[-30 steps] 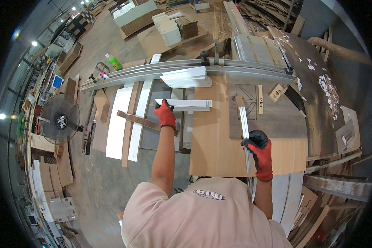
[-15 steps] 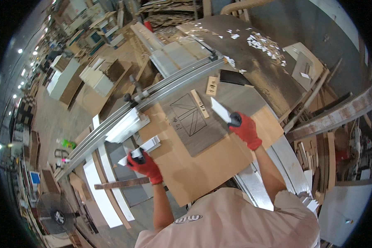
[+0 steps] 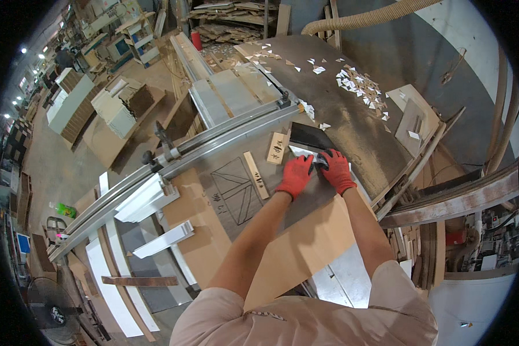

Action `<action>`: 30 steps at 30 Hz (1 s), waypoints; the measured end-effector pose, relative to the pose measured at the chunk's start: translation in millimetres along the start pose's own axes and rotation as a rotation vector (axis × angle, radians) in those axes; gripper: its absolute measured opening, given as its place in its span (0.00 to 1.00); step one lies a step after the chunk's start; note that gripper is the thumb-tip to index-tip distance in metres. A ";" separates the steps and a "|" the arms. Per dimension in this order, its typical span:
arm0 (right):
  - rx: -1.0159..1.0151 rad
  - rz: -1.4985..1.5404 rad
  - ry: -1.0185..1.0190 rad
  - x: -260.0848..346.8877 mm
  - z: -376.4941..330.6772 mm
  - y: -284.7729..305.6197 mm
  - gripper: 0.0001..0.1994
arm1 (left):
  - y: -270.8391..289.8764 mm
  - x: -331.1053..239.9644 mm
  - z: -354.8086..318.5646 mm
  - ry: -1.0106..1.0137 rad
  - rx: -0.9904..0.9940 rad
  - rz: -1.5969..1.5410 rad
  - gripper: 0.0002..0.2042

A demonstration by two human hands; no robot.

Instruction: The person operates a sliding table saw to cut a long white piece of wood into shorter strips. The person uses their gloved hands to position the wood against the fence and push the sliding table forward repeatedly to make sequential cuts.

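Note:
Both my hands wear red gloves and meet at the right side of the saw table. My right hand [image 3: 336,170] grips the near end of a short white strip [image 3: 301,151] that lies against a dark flat plate [image 3: 310,136]. My left hand [image 3: 296,175] sits close beside it, fingers on the same strip. Under both hands lies a grey panel with a pencilled rectangle and diagonals [image 3: 239,190]. How much of the strip runs beneath the gloves is hidden.
Two small wooden blocks [image 3: 277,147] [image 3: 255,175] lie left of my hands. A long metal fence rail [image 3: 213,144] crosses the table. White mouldings [image 3: 150,199] rest at the left, a brown board [image 3: 294,254] near me, and white offcut chips [image 3: 357,86] beyond. A fan [image 3: 55,314] stands lower left.
My left hand left the white mouldings at the left and came across to join my right hand on the strip. My view swung right, toward the dark table.

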State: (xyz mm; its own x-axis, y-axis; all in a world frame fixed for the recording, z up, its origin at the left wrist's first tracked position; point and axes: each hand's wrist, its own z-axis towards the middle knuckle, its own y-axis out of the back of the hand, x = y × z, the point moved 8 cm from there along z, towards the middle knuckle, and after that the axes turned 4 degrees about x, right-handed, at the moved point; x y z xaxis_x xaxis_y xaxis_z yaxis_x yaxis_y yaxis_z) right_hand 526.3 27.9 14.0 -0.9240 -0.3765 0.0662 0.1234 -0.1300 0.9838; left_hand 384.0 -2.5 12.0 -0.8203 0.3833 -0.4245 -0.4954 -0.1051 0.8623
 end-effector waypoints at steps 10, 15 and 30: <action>-0.157 0.389 -0.598 -123.7 -29.7 3.4 0.23 | -15.1 19.9 34.2 0.083 -0.022 0.056 0.19; -0.145 0.320 -0.517 -111.9 -9.8 -4.9 0.21 | -8.6 19.0 39.1 0.070 0.078 0.062 0.20; -0.029 -0.008 0.050 32.5 33.7 6.6 0.21 | -13.7 35.6 42.7 0.034 0.108 0.207 0.23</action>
State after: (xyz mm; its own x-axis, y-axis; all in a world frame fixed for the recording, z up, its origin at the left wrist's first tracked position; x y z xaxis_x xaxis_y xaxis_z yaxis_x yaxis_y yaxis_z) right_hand 484.9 45.7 28.3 -0.9060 -0.4204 0.0491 0.1270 -0.1596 0.9790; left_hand 373.9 51.8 -3.2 -0.9114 0.3321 -0.2430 -0.2833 -0.0783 0.9558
